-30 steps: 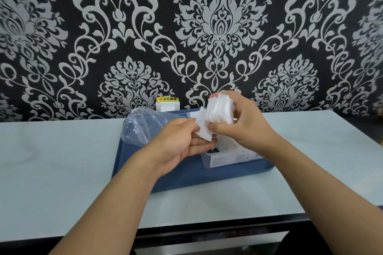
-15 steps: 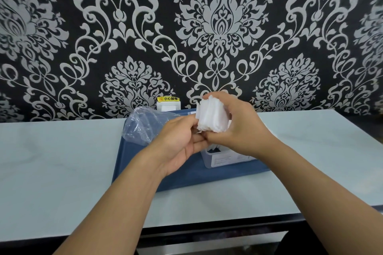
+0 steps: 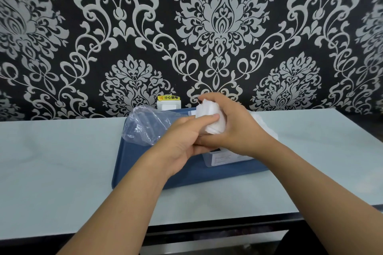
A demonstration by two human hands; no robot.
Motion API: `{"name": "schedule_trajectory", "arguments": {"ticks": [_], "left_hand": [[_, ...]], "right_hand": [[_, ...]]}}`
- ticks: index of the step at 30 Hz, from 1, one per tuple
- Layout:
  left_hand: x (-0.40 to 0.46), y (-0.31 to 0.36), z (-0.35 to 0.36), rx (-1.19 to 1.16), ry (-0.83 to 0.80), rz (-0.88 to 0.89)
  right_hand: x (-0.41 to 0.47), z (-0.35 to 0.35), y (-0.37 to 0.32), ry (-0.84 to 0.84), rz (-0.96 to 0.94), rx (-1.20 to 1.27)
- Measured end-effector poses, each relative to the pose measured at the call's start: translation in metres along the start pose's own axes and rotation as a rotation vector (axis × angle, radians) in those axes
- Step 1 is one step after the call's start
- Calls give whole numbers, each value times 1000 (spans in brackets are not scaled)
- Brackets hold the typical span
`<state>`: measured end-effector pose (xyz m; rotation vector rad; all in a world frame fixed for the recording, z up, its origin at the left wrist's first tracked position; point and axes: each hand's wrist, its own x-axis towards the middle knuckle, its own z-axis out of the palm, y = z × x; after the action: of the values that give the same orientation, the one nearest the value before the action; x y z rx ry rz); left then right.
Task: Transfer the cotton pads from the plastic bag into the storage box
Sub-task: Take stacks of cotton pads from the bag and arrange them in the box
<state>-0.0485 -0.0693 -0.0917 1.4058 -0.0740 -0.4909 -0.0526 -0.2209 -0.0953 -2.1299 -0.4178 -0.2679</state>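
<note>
A stack of white cotton pads [image 3: 210, 117] is held above the blue tray [image 3: 145, 163]. My right hand [image 3: 234, 128] grips the stack from the right, fingers curled over its top. My left hand [image 3: 182, 141] holds the stack from the left, thumb pressed on its front face. The clear plastic bag [image 3: 147, 124] lies crumpled on the tray's left side, behind my left hand. The clear storage box [image 3: 226, 157] stands on the tray under my right hand, mostly hidden; its labelled front wall shows.
The tray sits on a pale table [image 3: 51, 161] against a patterned black wall. A white wall socket with a yellow warning label [image 3: 169, 102] is behind the tray. Something white [image 3: 263, 124] shows behind my right wrist. The table's front edge [image 3: 228, 225] is dark.
The fanned-out pads have been squeezed into a compact stack. My left thumb has moved up onto the stack's front, and both hands have closed in around it.
</note>
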Motion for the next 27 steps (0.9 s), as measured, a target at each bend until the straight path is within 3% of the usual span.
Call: {"name": "schedule_trajectory", "arguments": {"ticks": [5,10,15,19,23,27], "left_hand": [[-2,8,-5,-228,-246,-118],[-2,7,1,-185,-245,-122],[-4,5,0,-136,-196,-128],[-4,7,-5,-223,-218,-134],[-3,8,-3,-238,-209,-117],[-5,12,-3,-314,-220,-127]], "right_hand": [[-1,-8,-2,19,-5,76],[1,-5,1,-37,-15,116],[-5,-11,0,-215,-7,95],[-4,-25,-5,-20,38,339],[-6,-19,-7,160,15,257],[-5,-21,-5,191,-16,271]]}}
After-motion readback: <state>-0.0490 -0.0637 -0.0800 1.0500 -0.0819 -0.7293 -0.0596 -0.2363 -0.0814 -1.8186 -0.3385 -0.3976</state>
